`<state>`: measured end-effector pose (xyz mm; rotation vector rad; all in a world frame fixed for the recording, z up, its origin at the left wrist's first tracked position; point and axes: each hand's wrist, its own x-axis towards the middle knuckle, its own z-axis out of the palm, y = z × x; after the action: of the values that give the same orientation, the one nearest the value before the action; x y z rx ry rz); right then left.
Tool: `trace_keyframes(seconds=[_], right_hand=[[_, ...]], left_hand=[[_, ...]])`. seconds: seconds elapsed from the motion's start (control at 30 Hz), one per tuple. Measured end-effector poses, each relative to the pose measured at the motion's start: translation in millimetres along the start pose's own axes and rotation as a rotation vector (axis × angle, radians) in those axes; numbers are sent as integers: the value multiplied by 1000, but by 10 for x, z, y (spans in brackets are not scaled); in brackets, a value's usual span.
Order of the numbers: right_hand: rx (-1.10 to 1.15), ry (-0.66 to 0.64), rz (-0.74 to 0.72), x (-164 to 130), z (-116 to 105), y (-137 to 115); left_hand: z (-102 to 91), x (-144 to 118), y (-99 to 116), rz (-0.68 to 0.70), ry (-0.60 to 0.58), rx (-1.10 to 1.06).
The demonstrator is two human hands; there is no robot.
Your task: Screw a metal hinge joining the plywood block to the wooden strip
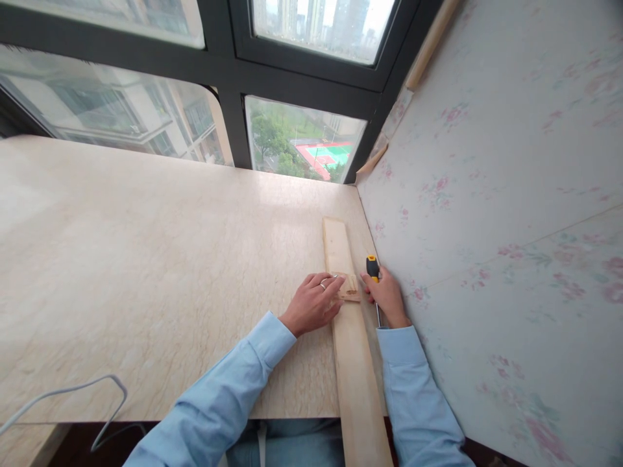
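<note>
A long pale wooden board (357, 363) runs from the bottom edge up along the countertop, and a shorter wooden board (335, 237) extends from its far end. Where they meet, the wood has a rough cut-out and a thin reddish-brown strip (351, 298). My left hand (316, 301), with a ring on one finger, grips the joint from the left, thumb and fingers closed on the wood. To the right of the boards, my right hand (388, 297) is wrapped round a screwdriver (372, 267). Its black and yellow handle points away from me, its metal shaft back toward my sleeve.
The marbled beige countertop (160, 272) stretches left. A flower-patterned wall (487, 194) stands close on the right, its covering torn near the window corner. Dark window frames (302, 78) close off the back. A white cable (78, 388) hangs over the front left edge.
</note>
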<state>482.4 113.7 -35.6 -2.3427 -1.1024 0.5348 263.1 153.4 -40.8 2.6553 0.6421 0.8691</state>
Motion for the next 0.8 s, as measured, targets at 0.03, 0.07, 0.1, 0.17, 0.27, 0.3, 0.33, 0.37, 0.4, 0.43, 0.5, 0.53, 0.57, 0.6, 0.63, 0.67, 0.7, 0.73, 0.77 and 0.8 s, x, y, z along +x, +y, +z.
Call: trace_keyframes(seconds=[0.03, 0.07, 0.1, 0.17, 0.27, 0.3, 0.33, 0.37, 0.4, 0.43, 0.5, 0.53, 0.57, 0.6, 0.63, 0.67, 0.7, 0.73, 0.77, 0.8], right_hand=[[-4, -2, -1, -2, -1, -2], [-10, -4, -2, -4, -3, -4], [-19, -4, -2, -6, -4, -6], [-46, 9, -5, -7, -7, -8], [-98, 64, -11, -13, -11, -11], [-115, 82, -14, -18, -11, -12], [-135, 98, -16, -25, -10, -12], [-160, 109, -20, -34, -8, -12], [-188, 115, -25, -44, -5, -11], [-219, 118, -32, -56, -2, -10], [-273, 119, -51, -83, 6, -8], [-291, 119, -62, -97, 10, -9], [-306, 118, -74, -112, 13, -9], [-321, 119, -83, -128, 16, -10], [-338, 121, -87, -145, 19, -11], [-358, 123, -88, -165, 20, -10], [-378, 125, -87, -188, 20, -7], [-397, 128, -88, -217, 17, -2], [-414, 130, -93, -252, 11, 7], [-428, 134, -100, -296, 1, 18]], left_hand=[[3, -4, 3, 1, 3, 9], [7, -7, 7, 7, 0, 16], [11, -7, 14, 14, -7, 21], [19, 0, 31, 7, -22, 32], [28, 22, 64, -37, -26, 43], [31, 29, 73, -46, -24, 46], [34, 33, 80, -51, -22, 49], [38, 34, 85, -53, -19, 52], [43, 33, 89, -57, -15, 56], [47, 28, 93, -61, -9, 60], [55, 14, 99, -69, 3, 66], [58, 6, 103, -72, 9, 68], [60, -1, 108, -74, 14, 70], [62, -7, 112, -74, 17, 70], [63, -11, 117, -74, 18, 69], [65, -15, 120, -74, 18, 68], [67, -18, 123, -75, 16, 66], [70, -23, 124, -75, 14, 64], [73, -29, 123, -75, 14, 61], [77, -39, 120, -73, 13, 57]])
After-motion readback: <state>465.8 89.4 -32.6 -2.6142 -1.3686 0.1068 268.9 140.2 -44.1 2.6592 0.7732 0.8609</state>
